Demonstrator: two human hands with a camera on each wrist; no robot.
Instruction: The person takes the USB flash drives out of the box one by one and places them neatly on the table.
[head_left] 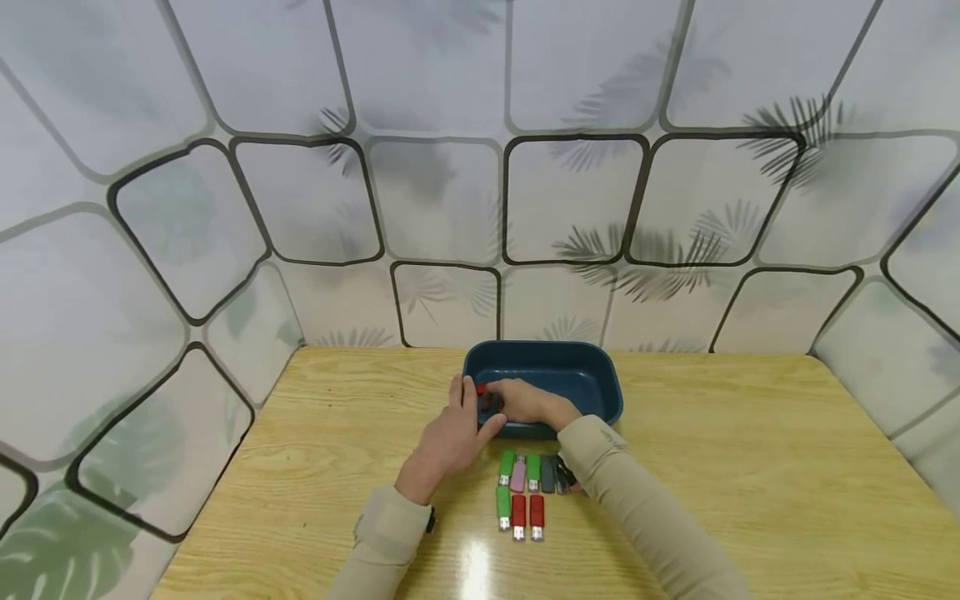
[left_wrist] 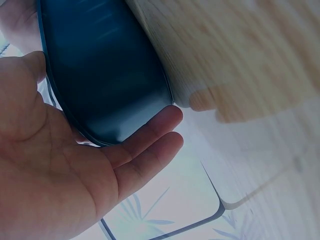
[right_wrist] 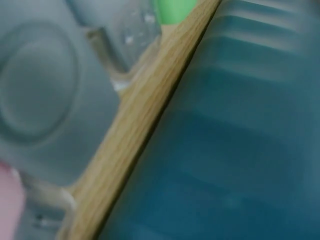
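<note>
My left hand (head_left: 447, 439) is at the left end of a dark blue plastic bin (head_left: 617, 392). Two straight fingers (left_wrist: 150, 165) lie along the bin's end in the left wrist view, with the thumb (left_wrist: 35, 65) at its rim. My right hand (head_left: 525, 400) reaches over the near rim into the bin's left part, fingers bent downward. Right at its fingertips shows a small red piece (head_left: 481, 388); I cannot tell whether they pinch it. The right wrist view shows the bin's wall (right_wrist: 225, 150) beside a grey USB stick (right_wrist: 40, 90), without the hand.
In front of the bin, USB sticks lie in two rows: green (head_left: 533, 472), pink (head_left: 518, 473), grey (head_left: 548, 473), and nearer, green (head_left: 503, 504) and two red ones (head_left: 518, 512). The right sleeve (head_left: 630, 483) partly covers the back row. A patterned wall backs the wooden table (head_left: 750, 467).
</note>
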